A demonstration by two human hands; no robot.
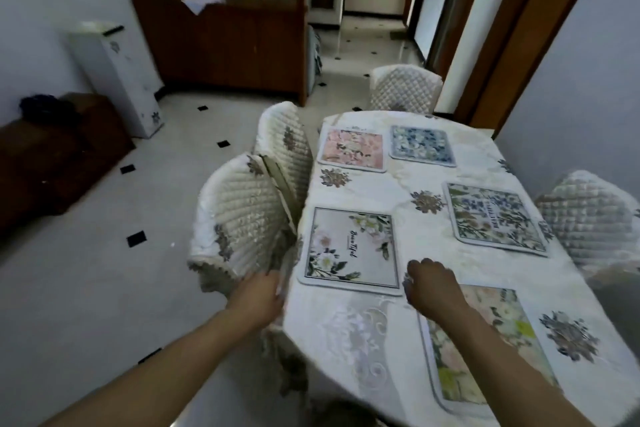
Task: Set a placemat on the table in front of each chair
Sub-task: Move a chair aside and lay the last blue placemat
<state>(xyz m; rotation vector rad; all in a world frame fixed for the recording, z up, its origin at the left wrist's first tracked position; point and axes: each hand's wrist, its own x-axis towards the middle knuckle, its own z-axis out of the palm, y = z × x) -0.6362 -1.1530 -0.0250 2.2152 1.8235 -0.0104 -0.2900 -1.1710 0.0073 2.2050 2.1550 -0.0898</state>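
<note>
Placemats: five on table (398, 191), floral, rounded corners, flat.

Home dining room; covered table (363, 329), chairs (242, 218)

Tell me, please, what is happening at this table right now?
A person is laying placemats on a covered dining table. Five mats are down: pink, blue, white floral, green-leafed, and one under the right forearm. The left hand is at the table's edge beside the nearest chair; the right hand rests by the white floral mat.
</note>
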